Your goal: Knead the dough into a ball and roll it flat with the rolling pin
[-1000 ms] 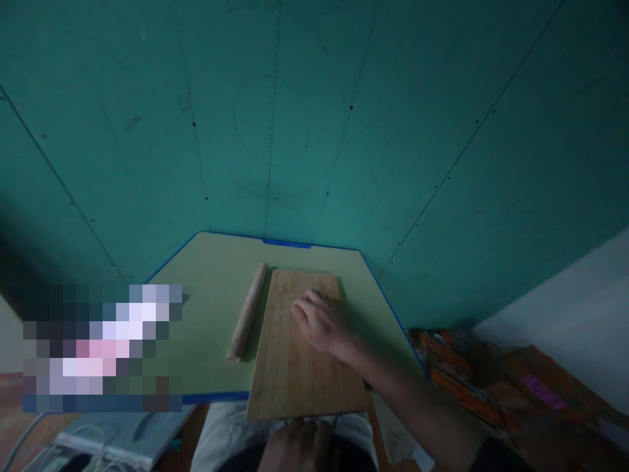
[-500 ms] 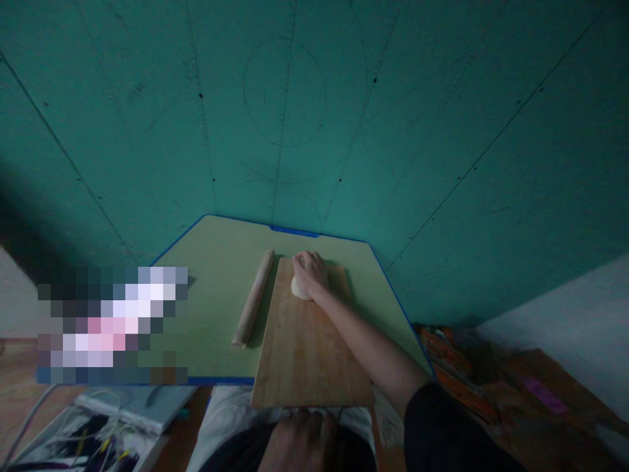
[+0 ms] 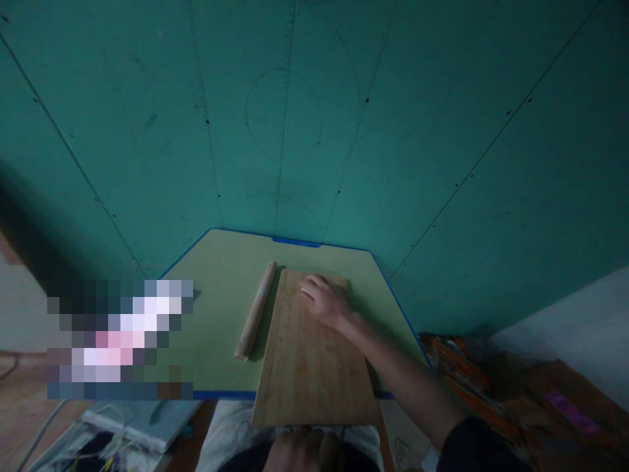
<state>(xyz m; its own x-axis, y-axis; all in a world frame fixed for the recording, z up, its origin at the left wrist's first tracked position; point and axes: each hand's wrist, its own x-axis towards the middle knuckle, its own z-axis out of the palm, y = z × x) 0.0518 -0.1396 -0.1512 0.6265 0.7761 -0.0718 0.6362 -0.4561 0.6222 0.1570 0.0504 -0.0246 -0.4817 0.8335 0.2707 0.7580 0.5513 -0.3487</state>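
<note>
The table [image 3: 211, 314] is set against a green wall [image 3: 314, 131]. On it the board [image 3: 314, 373] is laid lengthwise, its six o'clock end jutting past the table edge, probably so that it is brought nearer the body. The pin [image 3: 257, 311] is laid at ten o'clock from the board's middle, just beside it, presumably to be off the board yet within reach. The right hand [image 3: 324, 301] is placed, fingers curled, towards the board's twelve o'clock end; whether anything is held beneath cannot be told. At six o'clock, the left hand [image 3: 302, 452] is partly bent; its grip cannot be made out.
</note>
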